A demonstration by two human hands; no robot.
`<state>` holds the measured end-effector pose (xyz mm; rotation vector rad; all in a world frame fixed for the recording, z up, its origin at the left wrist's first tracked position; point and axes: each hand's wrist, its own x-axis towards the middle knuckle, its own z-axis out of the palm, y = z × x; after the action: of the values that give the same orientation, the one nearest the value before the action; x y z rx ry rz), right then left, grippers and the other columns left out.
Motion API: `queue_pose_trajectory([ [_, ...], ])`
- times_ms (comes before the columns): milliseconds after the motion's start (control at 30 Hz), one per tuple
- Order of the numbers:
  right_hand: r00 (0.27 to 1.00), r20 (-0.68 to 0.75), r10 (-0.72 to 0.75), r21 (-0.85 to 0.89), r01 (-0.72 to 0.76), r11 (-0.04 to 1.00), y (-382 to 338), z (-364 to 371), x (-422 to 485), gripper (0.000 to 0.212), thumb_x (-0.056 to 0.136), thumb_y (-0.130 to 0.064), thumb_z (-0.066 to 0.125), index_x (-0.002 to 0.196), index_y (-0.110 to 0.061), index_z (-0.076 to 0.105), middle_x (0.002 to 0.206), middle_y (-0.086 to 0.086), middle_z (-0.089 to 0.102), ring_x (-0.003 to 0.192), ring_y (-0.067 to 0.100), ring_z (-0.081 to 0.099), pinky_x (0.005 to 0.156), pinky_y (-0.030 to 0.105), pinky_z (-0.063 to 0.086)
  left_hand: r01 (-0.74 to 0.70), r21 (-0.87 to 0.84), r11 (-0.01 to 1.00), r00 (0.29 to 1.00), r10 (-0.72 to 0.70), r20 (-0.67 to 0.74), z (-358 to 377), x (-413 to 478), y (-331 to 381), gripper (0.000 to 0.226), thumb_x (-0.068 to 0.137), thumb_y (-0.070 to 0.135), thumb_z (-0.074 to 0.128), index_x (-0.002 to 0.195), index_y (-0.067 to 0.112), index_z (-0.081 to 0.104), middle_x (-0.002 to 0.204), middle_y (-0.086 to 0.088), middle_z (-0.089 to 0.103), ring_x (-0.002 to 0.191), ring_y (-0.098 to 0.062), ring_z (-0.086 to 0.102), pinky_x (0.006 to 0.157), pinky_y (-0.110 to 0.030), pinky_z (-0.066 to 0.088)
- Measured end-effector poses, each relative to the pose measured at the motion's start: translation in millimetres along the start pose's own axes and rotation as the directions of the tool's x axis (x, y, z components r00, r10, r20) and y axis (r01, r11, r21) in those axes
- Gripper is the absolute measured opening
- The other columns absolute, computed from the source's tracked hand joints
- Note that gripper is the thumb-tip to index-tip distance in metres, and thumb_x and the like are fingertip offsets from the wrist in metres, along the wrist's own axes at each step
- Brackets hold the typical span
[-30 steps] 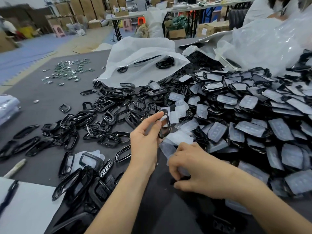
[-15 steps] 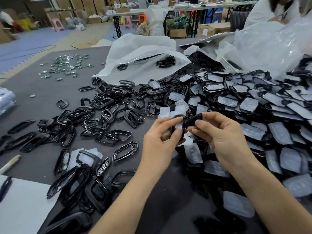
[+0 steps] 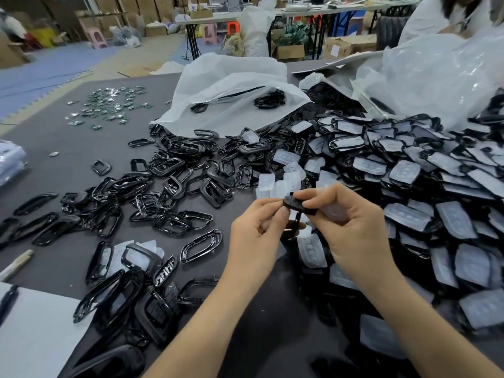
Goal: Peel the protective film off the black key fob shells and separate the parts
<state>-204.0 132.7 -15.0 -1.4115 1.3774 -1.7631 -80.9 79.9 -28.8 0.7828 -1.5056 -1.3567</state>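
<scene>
While both hands meet just above the table, they share one small black shell (image 3: 296, 205). The left hand (image 3: 256, 233) pinches its left end with thumb and first finger, and the other fingers are curled in. The right hand (image 3: 354, 236) pinches its right end with bent fingers. A bit of cloudy film (image 3: 335, 211) shows under the right fingers, touching the shell. The shell lies almost flat. Its long side runs from left to right, and the right end dips a little. A thin black bit hangs below it, but I cannot tell what holds it.

The table (image 3: 68, 154) has a dark grey top. Just right of the hands is a big heap of shells (image 3: 409, 170) with cloudy film on them. To the left lie lots of shiny black rings (image 3: 169, 186), spread out. Near the front left corner are a white sheet (image 3: 35, 334) and a pen (image 3: 8, 298). Farther back sits a floppy white bag (image 3: 231, 99) with some black parts inside, and a patch of tiny shiny bits (image 3: 114, 105) is well off to the left.

Past the table, the big room has blue floor mats (image 3: 41, 69), brown boxes (image 3: 289, 51), long tables and small stools (image 3: 95, 39). A person in white (image 3: 425, 20) is at the far right.
</scene>
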Motion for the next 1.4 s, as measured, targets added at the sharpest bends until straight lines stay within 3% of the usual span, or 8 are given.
queue_pose_trajectory([
  [133, 0.992, -0.009, -0.125, -0.174, 0.122, 0.977, 0, 1, -2, 0.030, 0.078, 0.021, 0.062, 0.076, -0.010, 0.062, 0.095, -0.009, 0.073, 0.093, 0.003, 0.069, 0.075, 0.012, 0.052, 0.014, -0.088, 0.996, 1.000, -0.014, 0.000, 1, 0, 4, 0.021, 0.096, 0.006, 0.049, 0.097, -0.004, 0.068, 0.101, -0.021, 0.063, 0.067, -0.009, 0.071, 0.065, -0.021, 0.056],
  [233, 0.987, -0.008, -0.163, -0.278, 0.155, 0.948, 3, 4, -2, 0.027, 0.075, 0.019, 0.064, 0.077, -0.008, 0.061, 0.099, -0.014, 0.070, 0.095, 0.000, 0.066, 0.081, 0.012, 0.049, -0.013, -0.079, 0.997, 1.000, 0.012, -0.014, -1, 2, 2, 0.016, 0.094, 0.004, 0.053, 0.088, 0.000, 0.068, 0.083, -0.008, 0.064, 0.060, -0.003, 0.066, 0.060, -0.015, 0.050],
  [333, 0.995, -0.020, -0.101, -0.253, 0.093, 0.963, 3, 4, -2, 0.030, 0.074, 0.017, 0.064, 0.077, -0.013, 0.059, 0.096, -0.016, 0.070, 0.094, 0.003, 0.067, 0.082, 0.016, 0.051, -0.009, -0.113, 0.994, 1.000, 0.008, -0.015, -1, 2, 0, 0.014, 0.089, 0.012, 0.058, 0.082, 0.005, 0.069, 0.075, 0.005, 0.066, 0.059, -0.003, 0.065, 0.059, -0.013, 0.048],
  [467, 1.000, -0.010, 0.012, -0.225, -0.014, 0.974, 1, 2, -1, 0.031, 0.074, 0.010, 0.064, 0.075, -0.019, 0.051, 0.088, -0.008, 0.068, 0.084, 0.011, 0.066, 0.077, 0.020, 0.050, 0.033, -0.123, 0.992, 0.999, -0.035, -0.013, -4, 2, -2, 0.020, 0.084, 0.028, 0.068, 0.084, 0.007, 0.070, 0.071, 0.002, 0.072, 0.060, -0.010, 0.068, 0.059, -0.016, 0.050],
  [633, 0.983, -0.009, 0.183, -0.032, -0.183, 0.983, -1, -2, 1, 0.027, 0.077, 0.014, 0.054, 0.078, -0.012, 0.058, 0.074, 0.015, 0.064, 0.064, 0.026, 0.060, 0.062, 0.024, 0.047, 0.087, -0.123, 0.989, 0.996, -0.091, -0.024, -4, 2, -1, 0.017, 0.082, 0.028, 0.064, 0.079, 0.014, 0.071, 0.071, -0.005, 0.073, 0.064, -0.019, 0.071, 0.062, -0.022, 0.054],
  [900, 0.946, 0.044, 0.320, 0.224, -0.322, 0.920, -2, -10, 6, 0.019, 0.087, 0.007, 0.054, 0.079, -0.005, 0.066, 0.071, 0.006, 0.069, 0.065, 0.017, 0.064, 0.064, 0.024, 0.053, 0.093, -0.086, 0.992, 0.995, -0.095, -0.022, -2, 0, 6, 0.014, 0.086, 0.020, 0.065, 0.077, 0.012, 0.072, 0.069, -0.003, 0.073, 0.058, -0.013, 0.069, 0.057, -0.016, 0.051],
  [1267, 0.818, 0.147, 0.556, 0.395, -0.564, 0.725, -2, -9, 9, 0.005, 0.075, 0.001, 0.067, 0.077, -0.002, 0.063, 0.068, 0.012, 0.069, 0.061, 0.019, 0.068, 0.055, 0.020, 0.053, 0.213, -0.132, 0.968, 0.976, -0.217, -0.016, -3, 1, 5, 0.021, 0.088, 0.026, 0.063, 0.072, 0.021, 0.077, 0.065, -0.003, 0.071, 0.055, -0.012, 0.066, 0.054, -0.022, 0.054],
  [1400, 0.799, 0.186, 0.573, 0.418, -0.592, 0.690, -2, -9, 9, 0.018, 0.064, -0.005, 0.069, 0.081, -0.001, 0.062, 0.070, 0.012, 0.070, 0.061, 0.019, 0.068, 0.055, 0.019, 0.053, 0.203, -0.139, 0.969, 0.978, -0.207, -0.017, -3, 1, 6, 0.024, 0.088, 0.025, 0.063, 0.068, 0.021, 0.076, 0.059, 0.000, 0.069, 0.051, -0.008, 0.064, 0.051, -0.017, 0.049],
])
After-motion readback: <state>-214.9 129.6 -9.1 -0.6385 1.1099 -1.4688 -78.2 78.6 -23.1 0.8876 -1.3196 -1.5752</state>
